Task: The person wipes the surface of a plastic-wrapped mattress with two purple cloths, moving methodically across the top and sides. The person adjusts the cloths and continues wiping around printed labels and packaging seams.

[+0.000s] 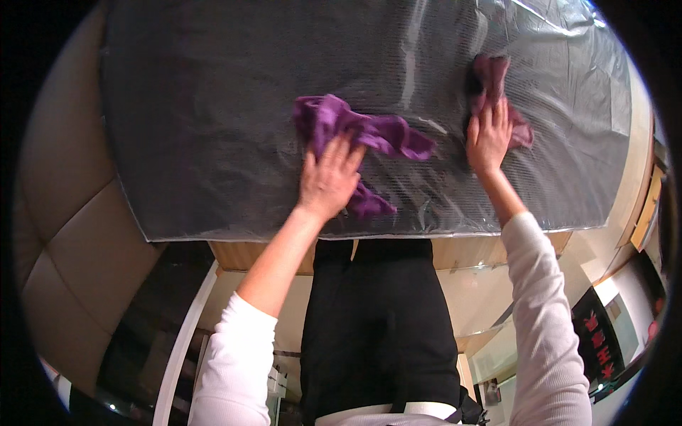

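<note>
A large dark tabletop (pixel 213 128) covered by a clear plastic sheet fills the upper half of the view. My left hand (pixel 329 176) presses flat on a crumpled purple cloth (pixel 369 131) near the middle of the table. Part of that cloth sticks out under my palm toward the front edge. My right hand (pixel 488 136) lies flat on a second, smaller purple cloth (pixel 494 78) further right and farther back. Both arms wear white sleeves.
The table's front edge (pixel 284 236) runs just ahead of my body, with light wood beneath it. A padded beige seat (pixel 64 213) curves along the left. Plastic wrinkles and glare (pixel 554 21) show at the far right corner. A wooden shelf (pixel 646 206) stands at right.
</note>
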`<state>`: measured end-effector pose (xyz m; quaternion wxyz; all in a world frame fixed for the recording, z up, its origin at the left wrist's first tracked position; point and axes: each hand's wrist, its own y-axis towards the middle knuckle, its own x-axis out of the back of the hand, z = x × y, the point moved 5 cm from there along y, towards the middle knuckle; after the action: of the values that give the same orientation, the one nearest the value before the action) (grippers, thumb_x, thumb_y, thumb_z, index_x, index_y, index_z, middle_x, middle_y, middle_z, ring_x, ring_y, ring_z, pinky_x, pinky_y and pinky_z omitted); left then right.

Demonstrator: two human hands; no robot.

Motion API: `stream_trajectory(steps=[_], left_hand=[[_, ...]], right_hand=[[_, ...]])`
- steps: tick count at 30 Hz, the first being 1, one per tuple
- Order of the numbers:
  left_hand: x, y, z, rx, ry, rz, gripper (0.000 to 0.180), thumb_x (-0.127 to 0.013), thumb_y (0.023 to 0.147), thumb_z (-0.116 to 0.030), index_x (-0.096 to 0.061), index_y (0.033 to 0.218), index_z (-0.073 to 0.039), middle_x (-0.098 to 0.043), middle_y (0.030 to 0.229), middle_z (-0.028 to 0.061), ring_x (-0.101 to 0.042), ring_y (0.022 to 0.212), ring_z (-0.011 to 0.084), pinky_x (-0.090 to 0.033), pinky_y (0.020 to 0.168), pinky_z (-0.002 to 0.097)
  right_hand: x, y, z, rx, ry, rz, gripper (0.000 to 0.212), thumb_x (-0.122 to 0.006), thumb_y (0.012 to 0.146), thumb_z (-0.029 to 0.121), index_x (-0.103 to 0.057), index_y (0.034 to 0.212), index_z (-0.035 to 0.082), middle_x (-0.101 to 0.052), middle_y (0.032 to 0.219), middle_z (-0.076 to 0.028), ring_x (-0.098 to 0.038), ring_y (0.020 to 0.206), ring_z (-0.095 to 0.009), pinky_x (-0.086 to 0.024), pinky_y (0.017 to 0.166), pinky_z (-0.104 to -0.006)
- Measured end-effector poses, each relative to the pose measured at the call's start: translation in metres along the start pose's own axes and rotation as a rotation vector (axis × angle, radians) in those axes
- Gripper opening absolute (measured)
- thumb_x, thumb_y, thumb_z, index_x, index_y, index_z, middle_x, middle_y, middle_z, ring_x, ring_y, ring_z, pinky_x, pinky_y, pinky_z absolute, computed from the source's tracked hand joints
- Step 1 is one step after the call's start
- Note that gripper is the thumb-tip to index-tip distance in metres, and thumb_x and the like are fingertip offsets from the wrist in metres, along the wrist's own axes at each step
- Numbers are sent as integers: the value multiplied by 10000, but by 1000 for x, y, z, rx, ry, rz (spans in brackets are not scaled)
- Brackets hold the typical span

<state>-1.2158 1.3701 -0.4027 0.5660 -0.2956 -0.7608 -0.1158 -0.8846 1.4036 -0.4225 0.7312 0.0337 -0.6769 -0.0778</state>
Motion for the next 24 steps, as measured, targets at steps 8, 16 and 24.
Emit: stream_trajectory(steps=[8,16,24], left_hand=[[3,-98,27,399,-48,-20,666,-586,925,-275,-319,1525,-165,-290,1578,164,-264,1460,364,-275,1072,645],[0,-105,32,331,-91,67,689,-620,905,-281,-329,1521,-185,-330,1552,149,-265,1458,352,-273,1061,647],[24,-9,57,129,-65,-11,620,-667,877,-248,-434,1445,-165,-381,1513,146,-265,1458,348,-284,1041,668]], right_hand=[[50,-178,142,512,444,599,421,-697,714,209,-663,1108,65,-404,1527,-118,-335,1442,-307,-216,1153,-591],[23,-64,178,222,305,346,418,-637,821,236,-625,1188,35,-344,1545,-203,-311,1444,-377,-245,1130,-615],[-26,73,180,54,160,32,599,-531,886,282,-453,1446,83,-260,1582,-184,-208,1483,-371,-183,1189,-531]])
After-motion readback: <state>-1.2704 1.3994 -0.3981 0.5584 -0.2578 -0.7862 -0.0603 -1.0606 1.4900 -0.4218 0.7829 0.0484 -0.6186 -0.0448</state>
